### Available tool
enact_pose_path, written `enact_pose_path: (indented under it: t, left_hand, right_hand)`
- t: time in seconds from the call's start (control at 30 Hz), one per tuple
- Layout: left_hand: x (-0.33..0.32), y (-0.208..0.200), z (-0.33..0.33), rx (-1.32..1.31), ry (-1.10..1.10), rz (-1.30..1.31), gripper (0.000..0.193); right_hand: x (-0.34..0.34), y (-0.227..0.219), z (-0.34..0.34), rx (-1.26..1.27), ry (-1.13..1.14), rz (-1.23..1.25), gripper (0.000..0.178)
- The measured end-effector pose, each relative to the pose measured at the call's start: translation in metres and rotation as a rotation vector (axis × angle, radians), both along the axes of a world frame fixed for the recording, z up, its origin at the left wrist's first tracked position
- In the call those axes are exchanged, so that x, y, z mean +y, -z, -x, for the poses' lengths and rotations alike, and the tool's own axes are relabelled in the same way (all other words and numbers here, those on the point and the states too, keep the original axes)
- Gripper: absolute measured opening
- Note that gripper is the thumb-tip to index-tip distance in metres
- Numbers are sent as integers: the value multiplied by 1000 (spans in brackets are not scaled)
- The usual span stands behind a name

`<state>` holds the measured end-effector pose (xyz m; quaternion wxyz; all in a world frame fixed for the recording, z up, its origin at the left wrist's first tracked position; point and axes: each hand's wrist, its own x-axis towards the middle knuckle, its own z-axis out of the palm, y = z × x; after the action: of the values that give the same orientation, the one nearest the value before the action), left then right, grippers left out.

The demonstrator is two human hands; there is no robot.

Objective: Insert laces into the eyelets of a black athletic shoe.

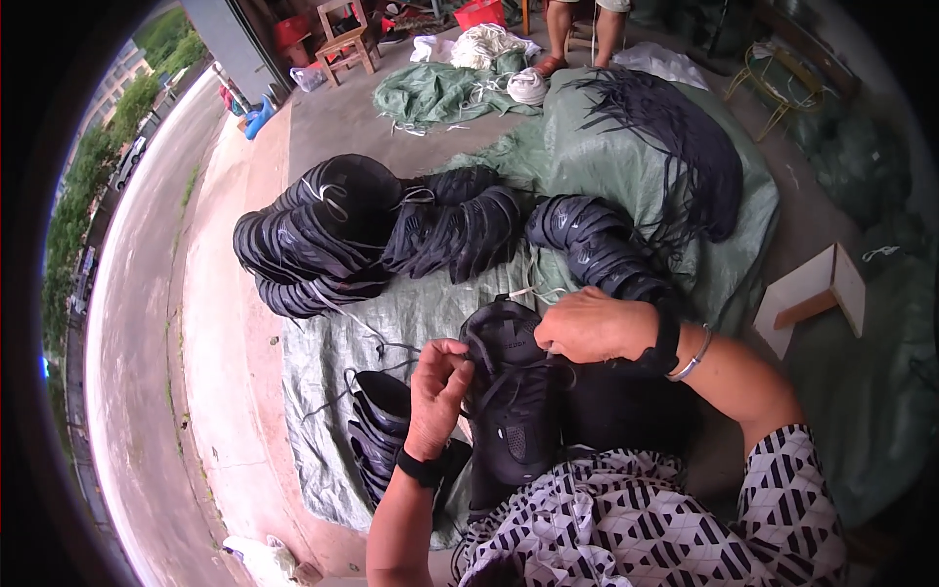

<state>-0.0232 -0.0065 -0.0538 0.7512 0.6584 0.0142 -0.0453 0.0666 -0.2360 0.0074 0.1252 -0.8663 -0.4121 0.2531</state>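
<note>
A black shoe upper (pixel 515 426) lies across my lap, its throat and tongue toward the far side. Dark shoelace (pixel 504 374) crosses the throat and runs toward both hands. On the upper's left edge, my left hand (pixel 437 391) is closed in a pinch on the lace. My right hand (pixel 599 330) is closed at the right edge, with fingers curled round the lace there; the fingertips partly hide what they grip. Just left of my left forearm, a small stack of black uppers (pixel 377 421) rests on the green sheet.
Big bundles of nested black uppers (pixel 318 230) lie beyond my hands, with another row (pixel 592 240) at right. A heap of dark laces (pixel 694 147) drapes over a green sack. A pale wooden box (pixel 817 293) stands right. Another person's legs (pixel 582 34) and a wooden chair (pixel 344 44) are far off.
</note>
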Motion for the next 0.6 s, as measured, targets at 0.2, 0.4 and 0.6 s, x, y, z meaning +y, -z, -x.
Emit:
enact_pose_path:
  t: [0.2,0.4,0.6]
  left_hand:
    - [-7,0,-7,13,-35,-48,21]
    - [-19,-9,-5,-188,-79,-471,23]
    - [-20,-12,-16,-368,-24,-740,30]
  right_hand:
    - [7,21,12,-140,87,5,12]
    - [10,49,14,-50,330,-220,11]
    - [6,56,1,-37,452,-466,16]
